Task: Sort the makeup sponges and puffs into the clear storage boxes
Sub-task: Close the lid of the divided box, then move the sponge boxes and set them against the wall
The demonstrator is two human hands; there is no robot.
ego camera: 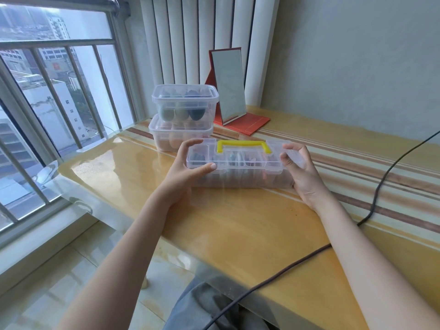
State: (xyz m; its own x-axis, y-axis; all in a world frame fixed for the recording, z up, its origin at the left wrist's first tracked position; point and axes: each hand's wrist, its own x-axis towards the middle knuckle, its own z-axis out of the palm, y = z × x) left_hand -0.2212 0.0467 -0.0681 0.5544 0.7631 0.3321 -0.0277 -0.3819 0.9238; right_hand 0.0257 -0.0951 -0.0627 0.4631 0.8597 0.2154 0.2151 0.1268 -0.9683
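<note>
Both hands gripping box ends

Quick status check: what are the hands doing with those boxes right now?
Left hand and right hand grip the ends of the clear yellow-handled case, lid shut. Two clear lidded tubs stacked behind. Black cable nearby, not blocking.

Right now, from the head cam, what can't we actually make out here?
- Contents of the yellow-handled case: blurred by motion and the clear ribbed plastic; types and counts unreadable.
- Whether its latches are closed: too blurred to tell.
- Lower stacked box: front partly hidden by the case and the left hand.
- Right hand: palm contact hidden behind the case end.
- Cable: both ends cut off by frame edges.
</note>
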